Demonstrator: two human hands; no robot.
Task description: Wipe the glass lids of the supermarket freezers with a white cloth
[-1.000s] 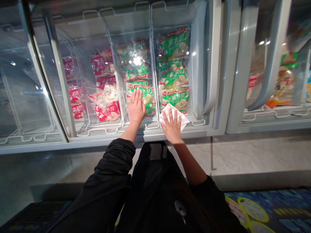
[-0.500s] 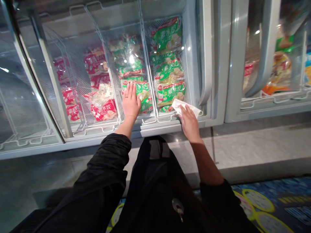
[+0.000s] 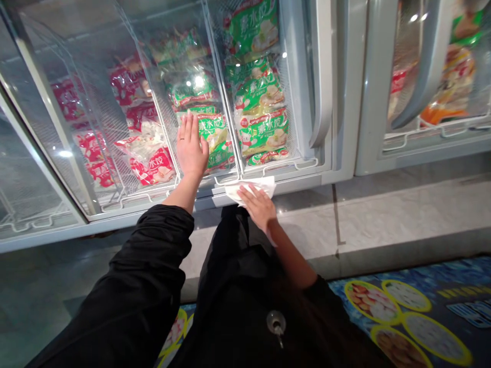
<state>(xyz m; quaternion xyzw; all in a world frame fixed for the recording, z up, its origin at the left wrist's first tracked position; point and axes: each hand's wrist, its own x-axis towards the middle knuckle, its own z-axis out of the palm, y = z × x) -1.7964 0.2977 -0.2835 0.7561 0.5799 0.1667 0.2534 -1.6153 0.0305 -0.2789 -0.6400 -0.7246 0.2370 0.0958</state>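
My left hand (image 3: 193, 144) lies flat on the glass lid (image 3: 301, 120) of a freezer, fingers stretched out, above green bags of frozen dumplings. A ring is on one finger. Folded white cloth (image 3: 264, 185), perhaps a paper towel, is under my right hand (image 3: 261, 205), which presses it against the freezer's front frame (image 3: 299, 184). The fingers lie over the cloth and the thumb is hard to make out. Beneath the glass, green dumpling bags (image 3: 264, 130) lie in stacks, with red dumpling bags (image 3: 153, 166) to the left.
A curved grey handle (image 3: 324, 102) runs along the lid's right side. Another freezer (image 3: 368, 112) with packaged food adjoins on the right. White wire dividers (image 3: 218, 76) separate the bags. Below are a pale stone ledge (image 3: 307, 220) and a printed panel (image 3: 402, 317).
My right hand has slid the white cloth leftward along the front frame, away from the lid's lower right corner. The left hand stays flat on the glass. The view has shifted slightly.
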